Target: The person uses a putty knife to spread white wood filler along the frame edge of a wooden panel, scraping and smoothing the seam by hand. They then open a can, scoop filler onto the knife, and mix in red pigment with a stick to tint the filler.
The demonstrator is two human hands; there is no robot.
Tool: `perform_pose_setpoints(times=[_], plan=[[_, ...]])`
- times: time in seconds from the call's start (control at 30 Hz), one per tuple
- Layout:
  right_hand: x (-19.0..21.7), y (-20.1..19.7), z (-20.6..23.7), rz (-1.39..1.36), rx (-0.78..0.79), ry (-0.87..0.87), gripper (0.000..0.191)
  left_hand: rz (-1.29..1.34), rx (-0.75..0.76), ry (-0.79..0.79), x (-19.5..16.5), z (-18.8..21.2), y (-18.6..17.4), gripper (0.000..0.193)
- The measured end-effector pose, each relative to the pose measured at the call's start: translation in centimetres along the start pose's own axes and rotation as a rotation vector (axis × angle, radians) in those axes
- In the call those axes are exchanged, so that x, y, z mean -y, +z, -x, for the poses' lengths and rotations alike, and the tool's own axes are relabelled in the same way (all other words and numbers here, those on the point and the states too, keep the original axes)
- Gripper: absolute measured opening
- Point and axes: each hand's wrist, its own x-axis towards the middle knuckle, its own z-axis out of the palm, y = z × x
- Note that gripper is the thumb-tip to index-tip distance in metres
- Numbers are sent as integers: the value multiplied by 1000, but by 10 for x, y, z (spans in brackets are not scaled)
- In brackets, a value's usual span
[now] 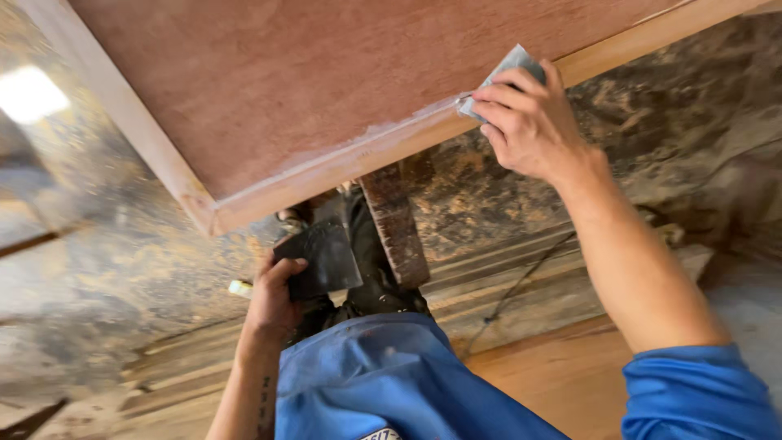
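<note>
two bare hands are at work on a large reddish-brown plywood panel framed with a pale wooden edge strip (342, 159), which fills the upper part of the head view. the right hand (529, 122) is closed round a small folded piece of grey sandpaper (507, 72), fingers curled over it and pressing it against the pale strip along the panel's near edge, toward its right end. a whitish streak of filler or dust (358, 138) runs along the seam where the strip meets the brown face, from the near left corner up to the sandpaper. the left hand (273, 297) hangs lower, below that near left corner, gripping a flat dark square scraper or pad (322, 259) by one edge; it is apart from the panel. beneath the panel a dark reddish wooden support (395, 224) stands on a dusty, stained floor (98, 277), and a thin black cable (521, 281) trails across the boards to the right. blue clothing (383, 375) shows at the bottom. the step in hand looks like rubbing the edge seam smooth; the next move seems to call for even pressure along the strip, keeping the paper flat so it does not scuff the brown veneer beside it.
</note>
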Motion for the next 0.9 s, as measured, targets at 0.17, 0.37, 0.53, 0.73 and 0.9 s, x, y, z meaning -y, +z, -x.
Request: perform_pose_setpoints(times=[0.17,0.37,0.53,0.73,0.9], plan=[[-33,-31,-24,90,219,-135,35,-10,185,63,39,-22,15,46],[-19,-59,-12,-80,252,-79,28,196,488,171,130,-23,31,30],[7,-61,18,-1133,144,358,30,264,207,128,149,-12,45,58],[67,-78,117,-2153,132,478,31,265,128,351,184,31,91,55],[102,-100,163,-1841,292,504,39,288,211,584,199,55,173,35]])
